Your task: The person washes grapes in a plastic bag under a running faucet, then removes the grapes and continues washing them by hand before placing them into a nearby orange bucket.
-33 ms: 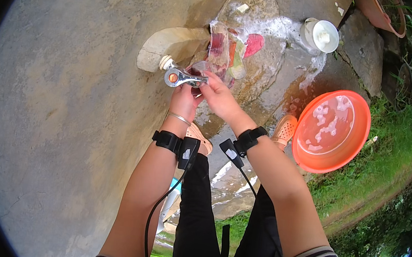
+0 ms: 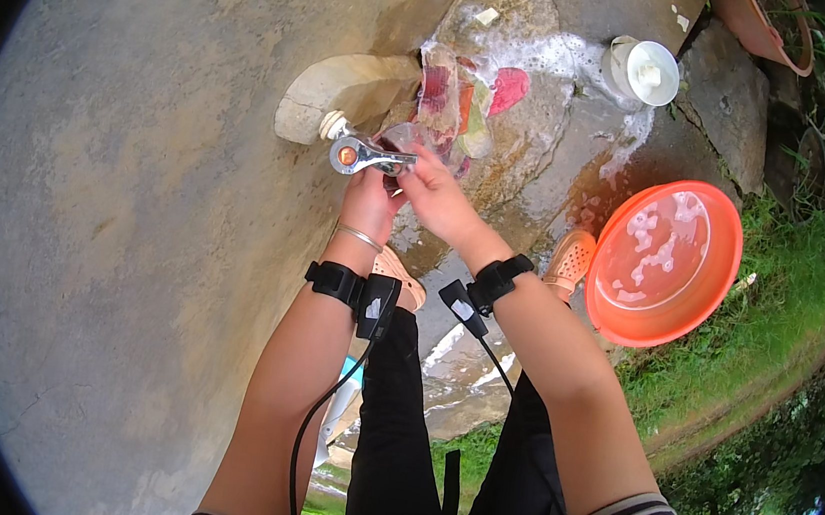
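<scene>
Transparent container (image 2: 403,136) sits between the two hands, just beside the spout end of the chrome lever tap (image 2: 348,155), which hides part of it (a cup or a bag, too small to tell). The right hand (image 2: 439,195) grasps its near side, fingers curled in; the left hand (image 2: 371,203) is beneath the tap, so covered that I cannot tell whether it grips. Since the earlier frame the hands have hardly moved, and the container shows only the faintest shift. Beyond the fingertips, a heap of red, orange and green pieces (image 2: 468,108) lies on the wet paving (image 2: 532,170) beside the curved concrete block (image 2: 314,96), as before. Suds (image 2: 555,53) spread from it to the white tub (image 2: 651,73) near the paving's upper right corner, also unmoved. At the paving's right edge, by the grass (image 2: 781,286), the orange basin (image 2: 668,264) holds foamy water, just beside one orange clog (image 2: 570,257); neither has changed place.
</scene>
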The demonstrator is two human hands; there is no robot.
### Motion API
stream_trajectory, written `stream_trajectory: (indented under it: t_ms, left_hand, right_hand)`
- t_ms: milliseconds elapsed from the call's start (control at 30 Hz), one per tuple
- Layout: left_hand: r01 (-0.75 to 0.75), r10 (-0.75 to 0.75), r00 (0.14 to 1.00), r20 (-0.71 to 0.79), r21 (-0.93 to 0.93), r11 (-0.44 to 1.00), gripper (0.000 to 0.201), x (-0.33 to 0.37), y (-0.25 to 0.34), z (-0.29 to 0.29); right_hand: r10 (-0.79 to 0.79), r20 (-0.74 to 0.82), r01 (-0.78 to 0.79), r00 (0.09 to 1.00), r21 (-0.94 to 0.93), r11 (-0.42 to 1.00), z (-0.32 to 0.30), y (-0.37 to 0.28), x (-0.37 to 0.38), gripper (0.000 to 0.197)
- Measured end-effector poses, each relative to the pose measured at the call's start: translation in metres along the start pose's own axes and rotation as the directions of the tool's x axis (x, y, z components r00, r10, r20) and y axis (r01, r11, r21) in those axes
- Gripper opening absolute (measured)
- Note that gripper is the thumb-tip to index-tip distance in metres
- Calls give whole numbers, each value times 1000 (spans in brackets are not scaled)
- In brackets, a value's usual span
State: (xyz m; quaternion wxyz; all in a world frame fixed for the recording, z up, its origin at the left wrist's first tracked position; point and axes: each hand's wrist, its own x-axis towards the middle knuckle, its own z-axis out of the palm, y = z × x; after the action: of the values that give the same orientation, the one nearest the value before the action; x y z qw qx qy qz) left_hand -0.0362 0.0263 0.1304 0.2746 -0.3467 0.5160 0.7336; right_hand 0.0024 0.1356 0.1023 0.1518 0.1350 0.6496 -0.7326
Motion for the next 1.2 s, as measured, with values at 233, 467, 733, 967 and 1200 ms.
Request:
stream_trajectory:
  t_ms: [233, 467, 733, 967, 1200]
  left_hand:
    - [-28, 40, 994, -106, 111, 993, 24, -4, -3, 4]
    - [-92, 97, 995, 0, 343, 935, 37, 0, -9, 10]
    - [-280, 228, 960, 164, 521, 806, 38, 9, -6, 20]
    - [-351, 419, 906, 69, 677, 647, 34, 25, -10, -3]
    - [-418, 395, 893, 214, 718, 557, 36, 21, 1, 17]
  right_hand:
    - [-13, 80, 8, 997, 66, 998, -7, 13, -8, 34]
    - [186, 111, -203, 976, 168, 965, -23, 16, 2, 24]
    - [118, -72, -109, 990, 119, 987, -28, 44, 6, 55]
    - [188, -53, -165, 981, 290, 943, -13, 22, 7, 61]
    - [544, -172, -439, 821, 420, 795, -26, 104, 32, 50]
